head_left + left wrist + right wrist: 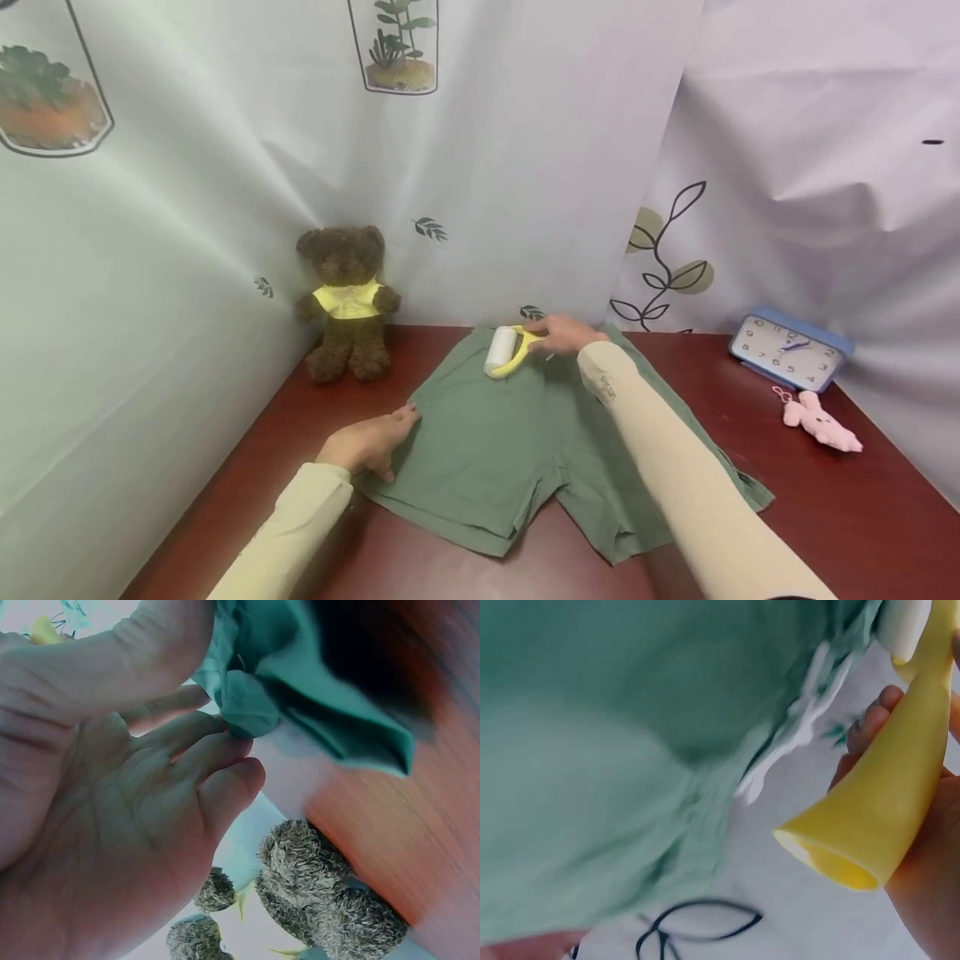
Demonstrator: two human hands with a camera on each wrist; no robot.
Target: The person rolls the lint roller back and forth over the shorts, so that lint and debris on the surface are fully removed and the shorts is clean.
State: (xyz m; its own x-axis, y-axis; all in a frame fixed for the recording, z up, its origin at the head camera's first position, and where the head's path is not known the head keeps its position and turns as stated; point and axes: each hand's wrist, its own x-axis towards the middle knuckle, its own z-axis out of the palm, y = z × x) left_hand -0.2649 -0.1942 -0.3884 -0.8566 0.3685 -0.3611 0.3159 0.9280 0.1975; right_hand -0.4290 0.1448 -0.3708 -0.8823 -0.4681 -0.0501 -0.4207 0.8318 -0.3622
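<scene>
Green shorts lie spread on the table, waistband toward the wall. My right hand grips the yellow handle of a lint roller, whose white roll rests on the shorts near the waistband. From the right wrist, the hollow handle end shows, with fingers behind it and a white drawstring beside it. At the left leg's edge, my left hand rests on the cloth, fingers extended. In the left wrist view, the green fabric touches the fingertips; the thumb's tip is partly hidden.
A brown teddy bear in a yellow shirt sits at the back left against the wall. To the right stand a blue alarm clock and a pink plush toy. Printed wall sheeting borders the reddish-brown table.
</scene>
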